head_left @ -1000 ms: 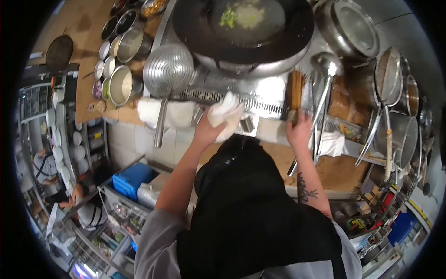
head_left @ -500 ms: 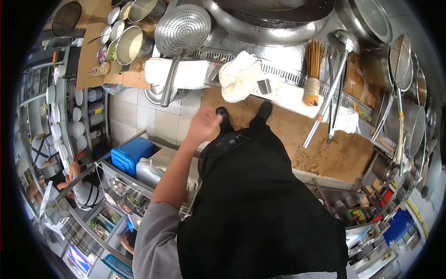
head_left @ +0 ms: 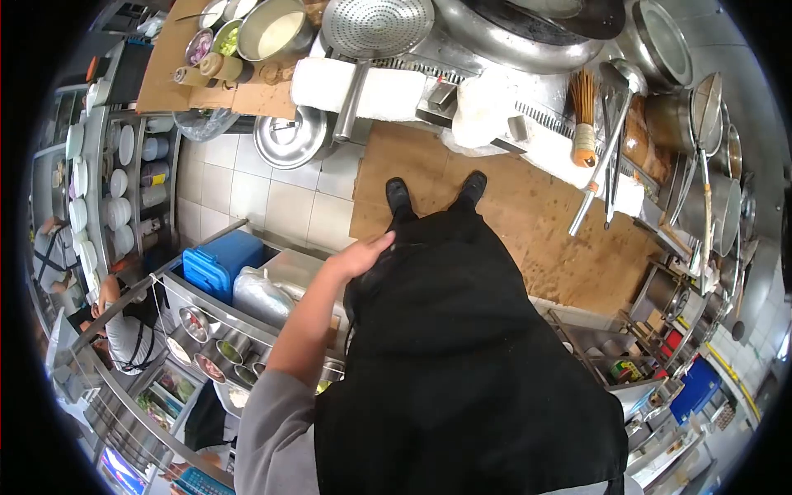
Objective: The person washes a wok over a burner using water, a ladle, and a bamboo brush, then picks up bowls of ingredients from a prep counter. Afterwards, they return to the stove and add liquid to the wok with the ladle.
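Nearest to us, our black apron [head_left: 462,355] hangs down our front, and our left hand [head_left: 359,257] is at its left edge, thumb pointing forward over the dark fabric. The other fingers are mostly hidden, so we cannot tell whether that grip is spread or pressed together, or whether it pinches the apron. Our right hand is out of view, so we cannot tell its grip either. To our left, a blue bin [head_left: 221,266] stands beside a clear plastic bag [head_left: 262,294]. Past the apron, our black shoes [head_left: 398,198] stand on brown cardboard [head_left: 544,239]. Farther on, a bunched white cloth [head_left: 481,107] rests at the front edge of the steel worktop [head_left: 536,89]. The handle of a strainer [head_left: 378,29] crosses a folded towel [head_left: 400,91] left of it; on its right are a bristle brush [head_left: 583,124] and a ladle [head_left: 610,140], its handle overhanging the edge. Behind them sits a dark wok [head_left: 582,18]. Far left, a co-worker [head_left: 132,338] in grey is beyond the rail.
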Demonstrator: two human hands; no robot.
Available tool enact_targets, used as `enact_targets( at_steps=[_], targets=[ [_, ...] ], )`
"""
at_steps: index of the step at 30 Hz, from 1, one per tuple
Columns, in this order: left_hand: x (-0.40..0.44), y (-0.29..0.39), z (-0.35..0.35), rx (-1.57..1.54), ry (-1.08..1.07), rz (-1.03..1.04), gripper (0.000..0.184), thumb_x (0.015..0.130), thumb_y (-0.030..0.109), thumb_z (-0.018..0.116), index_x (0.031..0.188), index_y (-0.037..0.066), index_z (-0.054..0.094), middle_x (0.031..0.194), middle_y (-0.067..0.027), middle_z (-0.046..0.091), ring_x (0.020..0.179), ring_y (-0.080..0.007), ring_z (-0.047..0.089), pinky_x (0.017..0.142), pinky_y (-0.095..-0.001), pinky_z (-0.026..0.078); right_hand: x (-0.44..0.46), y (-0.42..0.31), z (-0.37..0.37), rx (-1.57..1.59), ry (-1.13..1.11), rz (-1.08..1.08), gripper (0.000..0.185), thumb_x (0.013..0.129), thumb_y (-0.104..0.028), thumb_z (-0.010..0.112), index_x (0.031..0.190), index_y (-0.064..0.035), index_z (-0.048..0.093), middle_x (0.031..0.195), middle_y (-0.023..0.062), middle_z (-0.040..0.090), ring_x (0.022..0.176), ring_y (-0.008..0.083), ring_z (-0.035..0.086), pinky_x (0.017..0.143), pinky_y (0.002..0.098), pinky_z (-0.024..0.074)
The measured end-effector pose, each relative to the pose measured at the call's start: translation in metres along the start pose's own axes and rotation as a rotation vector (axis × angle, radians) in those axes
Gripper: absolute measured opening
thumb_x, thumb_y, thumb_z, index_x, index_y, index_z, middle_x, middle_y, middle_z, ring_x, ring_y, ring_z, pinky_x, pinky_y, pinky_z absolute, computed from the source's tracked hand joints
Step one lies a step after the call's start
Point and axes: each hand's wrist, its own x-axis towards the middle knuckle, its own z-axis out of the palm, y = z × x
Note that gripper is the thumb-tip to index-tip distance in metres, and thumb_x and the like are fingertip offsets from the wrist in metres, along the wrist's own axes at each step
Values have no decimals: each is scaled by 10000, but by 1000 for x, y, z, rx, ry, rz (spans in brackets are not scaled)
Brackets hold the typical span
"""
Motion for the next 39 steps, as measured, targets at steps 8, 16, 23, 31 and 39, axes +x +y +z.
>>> enact_targets(
  at_steps=[8,16,23,31,39],
  targets=[
    [-77,-155,26,-792,93,-366,564,1028,537,426,1280,68,610,1261,-100,636,1175,-213,585,942,-353,477,113,-98,76,-173,-376,-322,292,1029,-128,511,1278,1,590,1180,88,664,1093,158,598,968,287,451],
    [38,37,-12,-1,584,469,322,910,149,716,1153,-25,596,1048,-119,684,1060,-197,645,934,-339,505,169,-199,64,-337,-174,-643,298,962,-196,635,1178,9,648,995,111,721,881,161,649,836,310,510],
    [174,225,22,151,666,609,561,814,171,790,1257,-38,516,1241,-195,616,1166,-265,595,966,-367,483,220,-348,-15,-513,409,-881,395,858,-205,625,1187,13,623,1049,184,679,959,318,673,850,411,536],
    [190,221,51,-318,252,700,639,798,17,737,1358,-35,435,1281,-193,586,1170,-314,596,1000,-425,497,273,-379,6,-1049,246,-453,916,834,-298,704,1521,62,217,1262,278,591,1114,353,632,943,405,528],
    [167,234,-3,-1099,-365,479,593,885,49,622,1427,-38,395,1358,-196,566,1228,-330,590,1035,-471,503,168,-373,12,662,-108,-582,622,854,0,638,1415,5,370,998,105,596,784,230,649,642,386,574]
  ],
)
